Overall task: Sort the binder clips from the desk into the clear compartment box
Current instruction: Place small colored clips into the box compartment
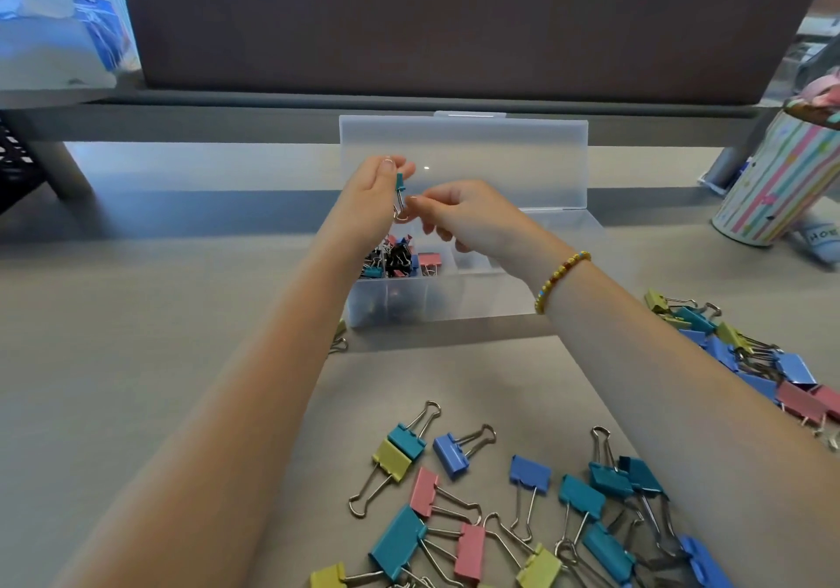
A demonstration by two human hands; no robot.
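Above the clear compartment box (436, 301), my left hand (368, 205) pinches a small teal binder clip (400, 184) by its body, wire handles hanging down. My right hand (463, 219) pinches the clip's wire loop from the right, its other fingers curled. The box stands open, its lid (463, 160) upright behind. Its left compartments hold small black, pink and teal clips (400, 258). Several larger clips in teal, blue, pink and yellow (500, 510) lie on the desk in front. Another heap of clips (754, 360) lies to the right of my right forearm.
A striped cylindrical tin (772, 187) stands at the right back. A grey shelf (272, 110) and a dark partition run behind the box. One yellow clip (338, 337) peeks out beside my left forearm. A black crate (18, 164) sits at the far left.
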